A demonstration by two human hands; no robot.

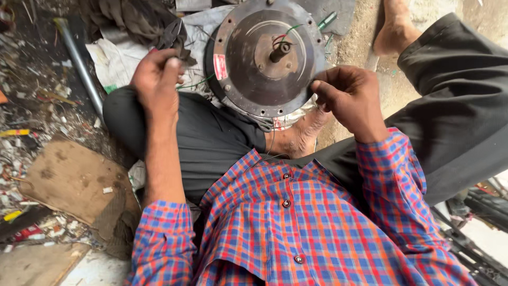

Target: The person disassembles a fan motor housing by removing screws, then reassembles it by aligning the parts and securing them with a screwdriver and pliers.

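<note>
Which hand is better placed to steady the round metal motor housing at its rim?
Right. The right hand already pinches the rim of the round grey metal motor housing on its right edge. The left hand is off to the housing's left, closed around a small object near dark rags.

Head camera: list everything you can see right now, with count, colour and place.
Motor housing: one, round, dark rusty metal with centre shaft, top middle.
Wires: red and green, at the shaft.
Metal pipe: one, grey, upper left.
Cloth: white, under the housing's left side.
Cardboard: brown piece, left floor.
Screwdriver: one, green handle, top.
Left hand: fingers closed, gripping something small I cannot identify, left of the housing.
Right hand: pinching the housing's right rim.
Feet: one under the housing, one top right.
</note>
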